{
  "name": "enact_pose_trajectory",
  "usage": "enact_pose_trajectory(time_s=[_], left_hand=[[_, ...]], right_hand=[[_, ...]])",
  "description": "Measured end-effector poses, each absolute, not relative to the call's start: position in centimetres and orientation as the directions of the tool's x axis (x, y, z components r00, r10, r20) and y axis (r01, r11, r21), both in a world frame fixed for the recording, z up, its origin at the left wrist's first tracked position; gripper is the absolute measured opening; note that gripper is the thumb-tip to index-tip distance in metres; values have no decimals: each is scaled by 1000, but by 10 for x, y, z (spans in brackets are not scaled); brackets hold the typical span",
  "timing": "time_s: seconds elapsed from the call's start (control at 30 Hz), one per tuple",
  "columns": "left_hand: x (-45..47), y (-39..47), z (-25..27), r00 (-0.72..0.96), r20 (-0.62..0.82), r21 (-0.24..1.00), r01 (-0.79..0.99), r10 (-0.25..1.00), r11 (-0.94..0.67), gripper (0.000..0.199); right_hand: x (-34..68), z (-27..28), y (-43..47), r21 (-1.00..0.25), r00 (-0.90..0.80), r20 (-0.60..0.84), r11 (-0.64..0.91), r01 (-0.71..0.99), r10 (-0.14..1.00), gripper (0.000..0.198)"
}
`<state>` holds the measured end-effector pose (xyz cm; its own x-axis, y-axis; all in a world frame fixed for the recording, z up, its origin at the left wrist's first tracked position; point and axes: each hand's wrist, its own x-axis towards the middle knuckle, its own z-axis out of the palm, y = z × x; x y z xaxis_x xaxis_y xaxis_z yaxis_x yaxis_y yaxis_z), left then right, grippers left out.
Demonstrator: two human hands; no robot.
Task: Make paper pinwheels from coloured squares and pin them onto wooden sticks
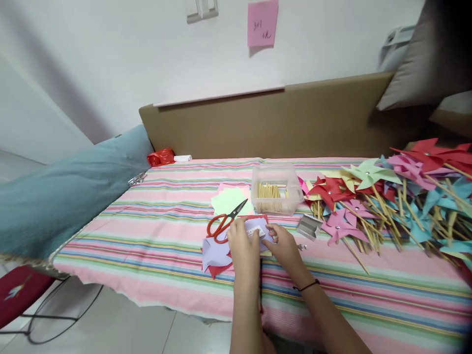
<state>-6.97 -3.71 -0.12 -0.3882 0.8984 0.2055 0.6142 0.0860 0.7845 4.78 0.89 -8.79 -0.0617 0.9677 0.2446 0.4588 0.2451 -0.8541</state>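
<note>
In the head view, my left hand (244, 243) is closed at the left edge of a purple paper square (261, 224), its thumb over a small white printed piece (254, 231) lying on that paper. My right hand (283, 242) pinches at the paper's right edge with curled fingers; whether something small is between them is hidden. Red paper shows behind the purple square. Left of my left hand lie cut purple paper pieces (216, 253) over red ones. Red-handled scissors (225, 222) rest open-bladed beside that hand, partly over a light green paper stack (226, 199).
A clear plastic box (295, 194) of short wooden sticks stands behind my hands. Right of it are a small grey open box (309, 226), tiny metal pieces (302, 247) and a pile of paper pinwheels (341, 227) on sticks. A striped cloth (147, 231) covers the surface, with a brown backboard (239, 128) behind.
</note>
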Motion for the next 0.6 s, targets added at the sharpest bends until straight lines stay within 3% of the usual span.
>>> enact_pose_trajectory(time_s=[0.1,0.23,0.37,0.5,0.6], left_hand=[[-72,-31,-17,-301,77,679,714,950,172,39],[-77,-24,-29,-264,24,674,717,964,180,33],[-81,-18,-33,-303,14,739,645,953,194,22],[-92,-14,-40,-385,9,850,489,923,196,26],[-102,-13,-46,-465,-17,915,351,885,202,30]], right_hand=[[48,-91,10,-884,-46,201,202,421,978,36],[49,-93,13,-923,-9,129,123,365,992,42],[48,-90,15,-943,9,65,58,327,998,45],[46,-82,13,-936,-3,4,4,353,1000,16],[46,-73,9,-921,-6,-25,-20,389,1000,16]])
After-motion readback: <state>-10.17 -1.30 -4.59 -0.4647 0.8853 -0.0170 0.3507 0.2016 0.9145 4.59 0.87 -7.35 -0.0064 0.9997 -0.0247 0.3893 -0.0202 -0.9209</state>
